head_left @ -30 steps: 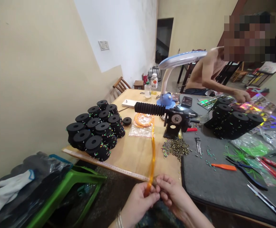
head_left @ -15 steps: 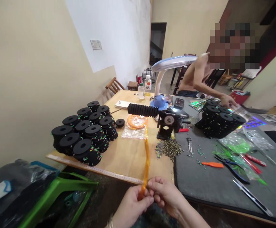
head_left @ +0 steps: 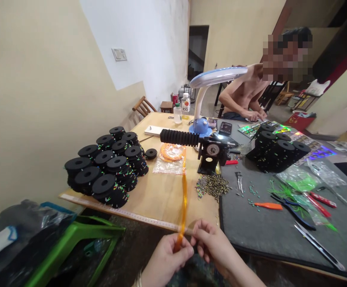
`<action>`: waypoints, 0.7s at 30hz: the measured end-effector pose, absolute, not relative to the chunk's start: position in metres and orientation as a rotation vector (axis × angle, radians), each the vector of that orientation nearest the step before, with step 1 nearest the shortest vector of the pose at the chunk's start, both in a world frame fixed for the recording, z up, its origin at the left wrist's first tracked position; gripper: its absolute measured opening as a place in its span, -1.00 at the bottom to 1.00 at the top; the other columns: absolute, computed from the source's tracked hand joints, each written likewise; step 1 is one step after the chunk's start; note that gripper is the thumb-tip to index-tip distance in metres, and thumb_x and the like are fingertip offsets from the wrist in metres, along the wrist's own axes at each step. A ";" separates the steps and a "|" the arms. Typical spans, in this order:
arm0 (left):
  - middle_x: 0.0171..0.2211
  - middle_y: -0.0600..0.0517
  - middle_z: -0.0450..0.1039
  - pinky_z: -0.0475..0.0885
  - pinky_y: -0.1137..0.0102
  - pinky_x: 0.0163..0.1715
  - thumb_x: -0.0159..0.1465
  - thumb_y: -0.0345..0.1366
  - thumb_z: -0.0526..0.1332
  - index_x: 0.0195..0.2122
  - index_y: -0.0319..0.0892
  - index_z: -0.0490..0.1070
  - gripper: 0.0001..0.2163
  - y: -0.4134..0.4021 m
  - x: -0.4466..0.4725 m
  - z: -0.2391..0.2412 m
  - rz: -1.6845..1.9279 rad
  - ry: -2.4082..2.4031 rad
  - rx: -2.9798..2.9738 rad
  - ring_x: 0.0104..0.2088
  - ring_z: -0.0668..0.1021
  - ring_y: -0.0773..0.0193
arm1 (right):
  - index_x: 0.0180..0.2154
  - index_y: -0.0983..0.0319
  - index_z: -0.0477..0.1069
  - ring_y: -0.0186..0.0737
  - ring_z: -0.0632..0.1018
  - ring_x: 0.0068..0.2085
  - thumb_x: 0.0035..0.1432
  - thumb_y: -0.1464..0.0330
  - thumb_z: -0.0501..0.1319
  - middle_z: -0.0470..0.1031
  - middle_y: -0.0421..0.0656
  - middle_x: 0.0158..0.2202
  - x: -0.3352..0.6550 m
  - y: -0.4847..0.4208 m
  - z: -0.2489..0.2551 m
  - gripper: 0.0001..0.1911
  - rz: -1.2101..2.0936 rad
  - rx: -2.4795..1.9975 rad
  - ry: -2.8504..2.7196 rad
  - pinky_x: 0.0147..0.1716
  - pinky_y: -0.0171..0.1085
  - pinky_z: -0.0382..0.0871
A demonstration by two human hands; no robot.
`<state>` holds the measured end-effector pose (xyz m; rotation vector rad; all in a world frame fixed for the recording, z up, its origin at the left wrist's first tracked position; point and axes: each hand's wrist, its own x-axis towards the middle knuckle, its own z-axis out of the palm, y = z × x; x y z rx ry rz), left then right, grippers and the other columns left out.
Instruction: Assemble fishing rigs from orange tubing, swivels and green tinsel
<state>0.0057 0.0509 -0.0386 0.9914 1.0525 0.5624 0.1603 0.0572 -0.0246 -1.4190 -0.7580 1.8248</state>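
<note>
My left hand [head_left: 167, 257] is closed on a bundle of thin orange strands [head_left: 184, 203], pinched between thumb and fingers just off the table's front edge. From there the strands run up the wood to a clear plastic bag [head_left: 167, 166] with a coiled orange bundle in it. Close to the right of those fingertips, my right hand [head_left: 213, 241] has its thumb and forefinger pinched together. Whatever that pinch may hold is too small to make out. Beyond the hands, a black device [head_left: 208, 153] carries a row of black foam discs [head_left: 179, 138].
Stacks of black foam spools [head_left: 104, 183] stand at left, more [head_left: 276, 149] at right. Small metal beads [head_left: 216, 186] lie below the device. Pliers [head_left: 295, 213], tweezers [head_left: 319, 246] and an orange-handled tool [head_left: 268, 206] lie on the grey mat [head_left: 259, 235]. A lamp [head_left: 201, 125] and a seated person [head_left: 245, 93] are behind.
My right hand has shifted slightly up and right, away from the left fingertips. My left hand keeps its hold on the strands. The other person has drawn an arm back from the right-hand spools.
</note>
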 end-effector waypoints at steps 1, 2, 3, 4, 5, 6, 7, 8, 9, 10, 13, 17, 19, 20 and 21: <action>-0.67 0.20 0.19 0.04 0.51 -0.64 -0.02 0.07 0.33 -0.49 -0.22 0.30 -0.58 0.050 0.005 -0.040 0.557 1.057 0.992 -0.66 0.16 0.48 | -0.45 0.23 0.21 -0.56 0.26 -0.75 -0.15 0.15 0.24 0.46 -0.30 -0.59 0.162 0.055 -0.025 -0.67 1.806 -1.430 -0.784 -0.83 -0.53 -0.04; -0.67 0.20 0.19 0.04 0.51 -0.65 -0.02 0.06 0.33 -0.48 -0.22 0.31 -0.58 0.050 0.005 -0.041 0.556 1.060 0.992 -0.66 0.16 0.48 | -0.44 0.23 0.20 -0.56 0.27 -0.75 -0.13 0.13 0.23 0.47 -0.30 -0.58 0.163 0.053 -0.025 -0.66 1.784 -1.441 -0.809 -0.83 -0.53 -0.04; -0.67 0.20 0.19 0.04 0.51 -0.65 -0.02 0.05 0.34 -0.48 -0.22 0.32 -0.59 0.049 0.005 -0.041 0.558 1.060 0.991 -0.66 0.16 0.48 | -0.44 0.22 0.19 -0.56 0.26 -0.75 -0.12 0.12 0.22 0.47 -0.29 -0.57 0.164 0.051 -0.026 -0.65 1.764 -1.450 -0.831 -0.83 -0.53 -0.04; -0.67 0.20 0.19 0.05 0.51 -0.65 -0.03 0.04 0.34 -0.48 -0.22 0.32 -0.59 0.049 0.006 -0.041 0.561 1.059 0.987 -0.66 0.17 0.48 | -0.44 0.22 0.18 -0.56 0.26 -0.75 -0.10 0.11 0.21 0.46 -0.30 -0.58 0.165 0.048 -0.028 -0.65 1.745 -1.457 -0.849 -0.83 -0.53 -0.05; -0.66 0.20 0.19 0.05 0.51 -0.64 -0.03 0.04 0.35 -0.48 -0.23 0.32 -0.60 0.049 0.006 -0.041 0.563 1.059 0.982 -0.66 0.17 0.48 | -0.44 0.22 0.17 -0.56 0.25 -0.75 -0.09 0.09 0.21 0.45 -0.30 -0.58 0.166 0.046 -0.029 -0.64 1.732 -1.459 -0.863 -0.83 -0.52 -0.05; -0.66 0.20 0.20 0.05 0.51 -0.64 -0.03 0.03 0.35 -0.49 -0.23 0.33 -0.60 0.049 0.007 -0.040 0.565 1.060 0.975 -0.66 0.17 0.48 | -0.44 0.21 0.17 -0.57 0.24 -0.76 -0.08 0.09 0.21 0.44 -0.31 -0.59 0.167 0.044 -0.031 -0.64 1.723 -1.458 -0.874 -0.83 -0.52 -0.06; -0.66 0.20 0.20 0.05 0.51 -0.64 -0.04 0.02 0.35 -0.49 -0.23 0.33 -0.60 0.049 0.007 -0.038 0.567 1.063 0.968 -0.65 0.18 0.49 | -0.44 0.21 0.16 -0.57 0.24 -0.76 -0.07 0.08 0.21 0.43 -0.32 -0.60 0.168 0.042 -0.032 -0.63 1.718 -1.454 -0.881 -0.83 -0.52 -0.07; -0.66 0.20 0.20 0.05 0.51 -0.64 -0.04 0.02 0.36 -0.50 -0.23 0.33 -0.60 0.049 0.008 -0.037 0.567 1.069 0.960 -0.65 0.18 0.49 | -0.44 0.21 0.16 -0.57 0.23 -0.77 -0.07 0.07 0.21 0.42 -0.33 -0.61 0.168 0.040 -0.033 -0.62 1.715 -1.450 -0.886 -0.83 -0.52 -0.08; -0.66 0.20 0.20 0.05 0.52 -0.64 -0.05 0.03 0.36 -0.50 -0.23 0.33 -0.60 0.049 0.008 -0.036 0.570 1.074 0.950 -0.65 0.18 0.49 | -0.44 0.20 0.16 -0.56 0.23 -0.77 -0.07 0.06 0.21 0.41 -0.34 -0.62 0.169 0.038 -0.034 -0.61 1.716 -1.447 -0.891 -0.83 -0.51 -0.08; -0.66 0.20 0.19 0.05 0.52 -0.65 -0.06 0.03 0.36 -0.50 -0.23 0.33 -0.59 0.049 0.009 -0.035 0.571 1.080 0.942 -0.66 0.17 0.49 | -0.44 0.20 0.15 -0.56 0.23 -0.77 -0.07 0.04 0.22 0.40 -0.34 -0.62 0.170 0.036 -0.034 -0.60 1.718 -1.446 -0.896 -0.82 -0.51 -0.08; -0.68 0.21 0.18 0.06 0.52 -0.64 -0.07 0.07 0.36 -0.50 -0.22 0.32 -0.57 0.049 0.010 -0.039 0.576 1.091 0.932 -0.66 0.17 0.49 | -0.45 0.19 0.14 -0.53 0.25 -0.76 -0.08 0.00 0.22 0.38 -0.34 -0.63 0.170 0.029 -0.036 -0.57 1.731 -1.452 -0.923 -0.81 -0.50 -0.08; -0.65 0.18 0.23 0.11 0.51 -0.64 -0.07 0.10 0.33 -0.47 -0.21 0.31 -0.55 0.046 0.012 -0.053 0.523 1.088 0.992 -0.66 0.21 0.47 | -0.46 0.17 0.12 -0.52 0.22 -0.74 -0.03 0.00 0.19 0.35 -0.33 -0.62 0.171 0.020 -0.052 -0.59 1.694 -1.427 -0.988 -0.75 -0.47 0.00; -0.63 0.15 0.28 0.19 0.49 -0.60 -0.05 0.08 0.32 -0.43 -0.21 0.33 -0.57 0.048 0.010 -0.056 0.478 1.092 1.101 -0.64 0.27 0.43 | -0.47 0.17 0.13 -0.48 0.22 -0.69 0.01 0.05 0.18 0.32 -0.32 -0.61 0.176 0.017 -0.064 -0.63 1.592 -1.429 -1.080 -0.69 -0.44 0.10; -0.60 0.13 0.33 0.23 0.48 -0.56 -0.03 0.03 0.32 -0.41 -0.21 0.35 -0.60 0.050 0.007 -0.054 0.462 1.103 1.193 -0.61 0.32 0.40 | -0.47 0.18 0.16 -0.45 0.25 -0.64 0.03 0.10 0.18 0.31 -0.30 -0.60 0.180 0.017 -0.070 -0.67 1.493 -1.447 -1.159 -0.64 -0.43 0.15; -0.57 0.09 0.39 0.27 0.47 -0.52 -0.01 -0.02 0.32 -0.40 -0.22 0.38 -0.65 0.053 0.004 -0.050 0.452 1.122 1.301 -0.56 0.37 0.36 | -0.48 0.19 0.19 -0.41 0.29 -0.58 0.04 0.15 0.18 0.30 -0.28 -0.58 0.185 0.017 -0.075 -0.72 1.379 -1.457 -1.253 -0.57 -0.41 0.21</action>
